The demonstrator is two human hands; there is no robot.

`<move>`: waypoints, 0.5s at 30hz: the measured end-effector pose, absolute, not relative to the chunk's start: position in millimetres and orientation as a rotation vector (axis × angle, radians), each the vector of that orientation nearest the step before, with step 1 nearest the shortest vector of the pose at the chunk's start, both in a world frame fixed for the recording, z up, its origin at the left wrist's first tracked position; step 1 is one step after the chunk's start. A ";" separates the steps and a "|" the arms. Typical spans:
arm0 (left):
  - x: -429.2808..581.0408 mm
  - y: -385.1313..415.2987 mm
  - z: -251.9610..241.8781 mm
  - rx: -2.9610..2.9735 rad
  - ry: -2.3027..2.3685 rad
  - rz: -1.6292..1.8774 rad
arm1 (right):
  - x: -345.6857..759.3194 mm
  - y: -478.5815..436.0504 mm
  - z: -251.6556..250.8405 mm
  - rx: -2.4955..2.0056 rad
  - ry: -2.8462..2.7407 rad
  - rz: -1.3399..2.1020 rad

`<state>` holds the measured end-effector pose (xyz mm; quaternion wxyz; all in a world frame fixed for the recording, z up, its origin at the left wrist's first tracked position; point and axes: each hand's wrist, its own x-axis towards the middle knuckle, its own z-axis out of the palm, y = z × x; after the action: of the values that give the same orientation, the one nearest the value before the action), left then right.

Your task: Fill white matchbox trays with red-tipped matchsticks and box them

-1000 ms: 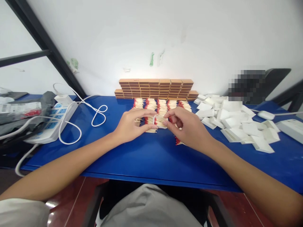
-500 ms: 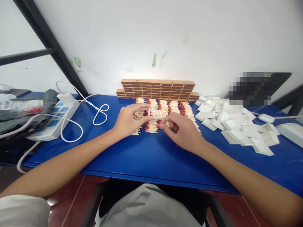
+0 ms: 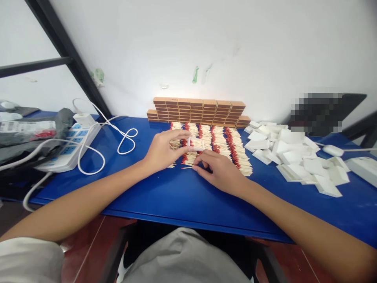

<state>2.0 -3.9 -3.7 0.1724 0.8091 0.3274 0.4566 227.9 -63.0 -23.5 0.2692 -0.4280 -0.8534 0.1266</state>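
Note:
My left hand [image 3: 165, 151] is closed on a small white matchbox tray [image 3: 196, 144] with matches in it, held just above the blue table [image 3: 188, 196]. My right hand [image 3: 219, 171] lies low on the table at the near end of the rows of red-tipped matches [image 3: 226, 147], its fingertips pinched by a single loose match [image 3: 187, 168]. Whether it grips that match I cannot tell.
Tan matchbox sleeves [image 3: 198, 111] are stacked like a wall against the white wall. A heap of empty white trays [image 3: 294, 155] lies at the right, with a white mouse [image 3: 332, 149] beyond. At the left sit a power strip [image 3: 69, 147], a looped white cable [image 3: 123, 137] and a grey bag [image 3: 29, 133].
My left hand has lifted the tray off the matches and holds it up. My right hand has let go of it and dropped left onto the table by a loose match.

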 end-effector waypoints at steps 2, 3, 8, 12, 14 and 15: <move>1.9 -3.8 -3.1 2.289 0.933 1.291 | 227.3 -63.3 -23.7 -1.147 -2.304 0.348; 1.9 -3.9 -2.9 2.288 0.935 1.288 | 227.1 -63.3 -23.6 -1.147 -2.307 0.353; 1.5 -3.3 -4.1 2.292 0.942 1.283 | 227.4 -61.9 -22.3 -1.137 -2.346 0.362; 1.3 -2.5 -4.5 2.295 0.940 1.281 | 228.5 -61.1 -22.9 -1.123 -2.383 0.349; 1.3 -2.7 -3.9 2.297 0.942 1.284 | 229.1 -61.2 -24.2 -1.125 -2.395 0.345; 1.3 -3.0 -3.5 2.297 0.945 1.284 | 229.4 -61.2 -24.8 -1.126 -2.401 0.340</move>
<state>1.3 -3.0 -3.5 0.1719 0.8094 0.3328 0.4524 229.4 -61.2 -24.8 0.2317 -0.4095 -0.8737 0.1237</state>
